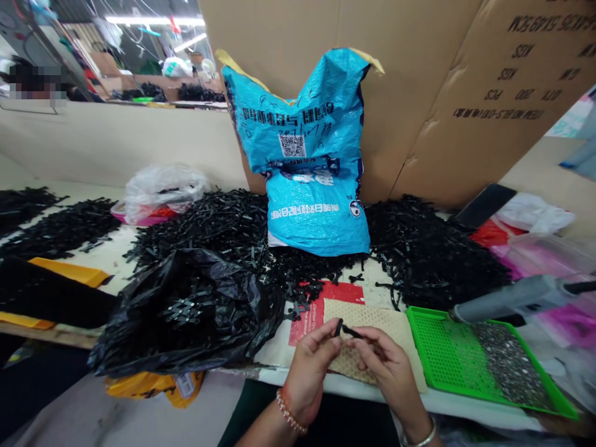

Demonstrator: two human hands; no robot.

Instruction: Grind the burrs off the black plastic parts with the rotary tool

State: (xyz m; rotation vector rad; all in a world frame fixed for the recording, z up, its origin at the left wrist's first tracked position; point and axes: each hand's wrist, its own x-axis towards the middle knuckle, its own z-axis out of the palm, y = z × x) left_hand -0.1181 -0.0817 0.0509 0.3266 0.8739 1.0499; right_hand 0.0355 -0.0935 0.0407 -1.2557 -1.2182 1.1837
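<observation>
Above a beige patterned mat [405,338], my left hand [313,355] pinches a small black strip [339,326] upright between thumb and fingertips. My right hand [384,354] is closed on another small black strip [352,333], which points toward the first one. The two strips meet or nearly touch; whether they are joined I cannot tell. A red printed sheet [342,292] lies partly under the mat. Beside my right hand stands a green tray [431,347] with many small metal pieces [512,363] heaped at its right side.
A grey power tool [512,299] rests over the tray's back edge. Left of my hands lies an open black plastic bag [130,335] of black parts. Heaps of black strips [433,254] flank a blue sack [316,211]. Another person's sleeve [51,295] is at far left.
</observation>
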